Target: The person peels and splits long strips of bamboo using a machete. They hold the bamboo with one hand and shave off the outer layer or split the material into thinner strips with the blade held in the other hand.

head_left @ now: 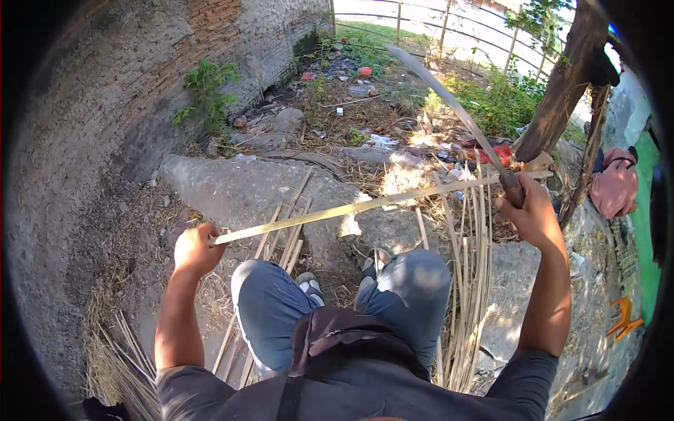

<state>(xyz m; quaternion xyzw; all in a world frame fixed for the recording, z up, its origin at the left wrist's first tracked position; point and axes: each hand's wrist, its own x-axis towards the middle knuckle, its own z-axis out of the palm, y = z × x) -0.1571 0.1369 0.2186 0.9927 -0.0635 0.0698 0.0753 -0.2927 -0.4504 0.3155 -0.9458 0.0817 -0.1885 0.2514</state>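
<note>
A long, pale bamboo strip (330, 212) stretches across in front of my knees, its right end higher than its left. My left hand (199, 249) is closed around the strip's left end. In my right hand (531, 210) is the wooden handle of a machete (460, 112), whose long curved blade points up and away to the left. The strip's right part passes by the machete handle at my right hand; whether those fingers also touch the strip is hidden. Split bamboo strips (472, 281) lie on the ground beside my right knee, and more strips (289, 242) lie by my left knee.
A rough wall (140, 91) runs along the left. A concrete slab (232, 186) lies ahead, with litter and plants beyond. At the right stand a tree trunk (567, 81), a pink cloth bag (615, 184) and an orange object (623, 318). Thin strips (130, 358) lie lower left.
</note>
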